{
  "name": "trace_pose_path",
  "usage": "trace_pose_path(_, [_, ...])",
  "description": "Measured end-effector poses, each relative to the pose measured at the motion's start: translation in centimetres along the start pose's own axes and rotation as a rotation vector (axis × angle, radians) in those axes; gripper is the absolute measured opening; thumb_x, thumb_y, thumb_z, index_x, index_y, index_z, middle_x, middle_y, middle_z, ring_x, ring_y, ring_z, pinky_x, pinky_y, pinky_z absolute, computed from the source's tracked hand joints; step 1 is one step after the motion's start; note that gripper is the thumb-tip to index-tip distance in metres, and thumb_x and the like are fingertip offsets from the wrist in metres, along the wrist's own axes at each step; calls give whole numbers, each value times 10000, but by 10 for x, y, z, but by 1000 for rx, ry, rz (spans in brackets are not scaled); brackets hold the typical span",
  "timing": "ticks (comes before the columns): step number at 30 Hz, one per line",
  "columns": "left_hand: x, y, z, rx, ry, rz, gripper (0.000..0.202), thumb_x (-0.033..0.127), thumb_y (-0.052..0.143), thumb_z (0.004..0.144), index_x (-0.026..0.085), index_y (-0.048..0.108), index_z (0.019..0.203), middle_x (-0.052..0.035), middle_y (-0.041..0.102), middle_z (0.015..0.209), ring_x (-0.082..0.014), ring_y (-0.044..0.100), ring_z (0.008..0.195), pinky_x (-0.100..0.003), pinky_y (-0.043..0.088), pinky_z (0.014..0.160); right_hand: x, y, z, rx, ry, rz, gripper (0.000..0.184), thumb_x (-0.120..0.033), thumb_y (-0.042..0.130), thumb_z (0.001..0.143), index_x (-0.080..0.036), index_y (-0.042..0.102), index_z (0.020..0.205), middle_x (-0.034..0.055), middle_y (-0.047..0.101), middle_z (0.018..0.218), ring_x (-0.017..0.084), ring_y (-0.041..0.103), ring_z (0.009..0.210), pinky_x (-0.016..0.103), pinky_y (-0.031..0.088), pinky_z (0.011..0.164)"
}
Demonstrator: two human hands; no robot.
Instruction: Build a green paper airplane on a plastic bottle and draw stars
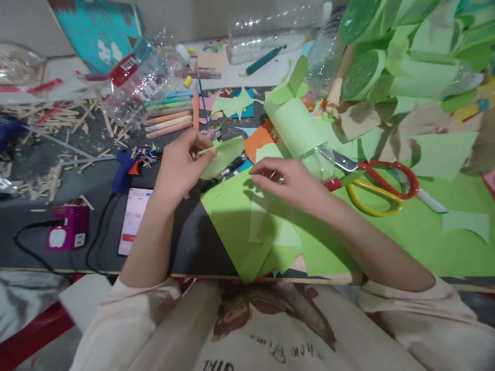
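My left hand (183,165) pinches a piece of light green paper (228,152) between thumb and fingers, one edge showing as a thin bright line. Just right of it, my right hand (284,178) hovers over green paper sheets (228,206). Its fingers are bent and slightly apart, with nothing visible between them. A black pen (234,165) lies between the two hands. Beside my right wrist are large scissors (381,188) with one red and one yellow handle loop. Behind it lies a bottle wrapped in pale green paper (296,126), with leaf-like paper pieces on its end.
At left are a blue glue gun (122,170), a phone (133,221) with a timer, a magenta box (68,226) with a cable, and scattered wooden sticks (46,180). Markers (170,123) and clear plastic bottles (266,36) lie behind. Green-covered bottles (421,77) are piled back right.
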State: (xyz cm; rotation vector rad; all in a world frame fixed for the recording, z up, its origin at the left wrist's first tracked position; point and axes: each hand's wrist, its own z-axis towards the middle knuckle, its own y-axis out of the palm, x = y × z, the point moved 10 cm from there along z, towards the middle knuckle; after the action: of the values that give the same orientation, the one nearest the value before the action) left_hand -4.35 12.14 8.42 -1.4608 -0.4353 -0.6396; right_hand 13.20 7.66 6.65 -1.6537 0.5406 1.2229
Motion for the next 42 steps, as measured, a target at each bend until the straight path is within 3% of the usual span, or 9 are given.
trace_pose_path(5, [13, 1, -7, 203, 45, -230, 166, 352, 686, 866, 244, 563, 839, 13, 622, 795, -147, 614, 730, -285, 495, 647, 34, 17, -20, 102, 94, 296, 196, -373, 587, 890, -190, 632, 837, 3, 640, 710, 124, 528, 598, 272, 412, 575])
trace_pose_path(14, [13, 79, -47, 26, -2, -655, 455, 652, 696, 796, 230, 529, 773, -9, 626, 768, -153, 639, 710, -309, 542, 666, 76, 24, -36, 259, 301, 738, 520, -703, 773, 655, -223, 574, 667, -63, 475, 536, 89, 447, 482, 219, 347, 430])
trace_pose_path(19, [-6, 61, -45, 206, 3, -666, 321, 540, 659, 876, 245, 538, 835, 11, 584, 783, -138, 601, 653, -306, 512, 624, 89, 9, -43, 406, 366, 674, 588, -747, 725, 682, -229, 503, 517, -75, 382, 368, 69, 338, 325, 233, 246, 338])
trace_pose_path(24, [13, 52, -45, 238, 179, -397, 127, 348, 566, 944, 247, 593, 872, -57, 661, 1045, -245, 634, 1082, -448, 487, 992, 105, -18, -56, 721, 383, 694, 542, -720, 683, 745, -254, 467, 573, -74, 428, 368, 81, 377, 288, 240, 254, 298])
trace_pose_path(28, [22, 31, -48, 317, 198, -250, 114, 335, 498, 973, 273, 591, 994, -53, 611, 1247, -261, 555, 1290, -477, 447, 1085, 104, -20, -50, 694, 374, 764, 538, -762, 597, 765, -239, 543, 655, -75, 434, 386, 83, 359, 270, 258, 252, 283])
trace_pose_path(31, [16, -8, -52, 435, 205, -175, 109, 286, 500, 964, 285, 588, 1028, -45, 596, 1266, -245, 556, 1286, -468, 465, 1066, 95, -17, -42, 614, 333, 798, 465, -646, 772, 645, -226, 575, 678, -73, 504, 468, 64, 377, 296, 252, 306, 301])
trace_pose_path(34, [-10, -38, -46, 336, 120, 148, 104, 303, 559, 925, 246, 598, 1003, -84, 612, 1230, -292, 545, 1264, -530, 378, 1131, 87, -14, -36, 538, 306, 765, 385, -486, 858, 585, -227, 603, 715, -62, 564, 562, 54, 397, 353, 246, 353, 333])
trace_pose_path(39, [-117, -103, -45, 265, -412, 435, 295, 494, 636, 753, 240, 492, 799, -109, 635, 953, -460, 531, 1228, -660, 337, 1065, 94, -6, -40, 504, 371, 716, 426, -587, 775, 667, -227, 559, 595, -40, 502, 504, 89, 427, 393, 287, 427, 412])
trace_pose_path(42, [-173, -100, -54, -9, -686, 454, 493, 723, 637, 687, 282, 425, 626, -30, 401, 561, -453, 599, 921, -556, 439, 818, 96, 0, -43, 445, 408, 667, 543, -720, 623, 762, -236, 536, 531, -11, 504, 473, 118, 470, 424, 321, 503, 530])
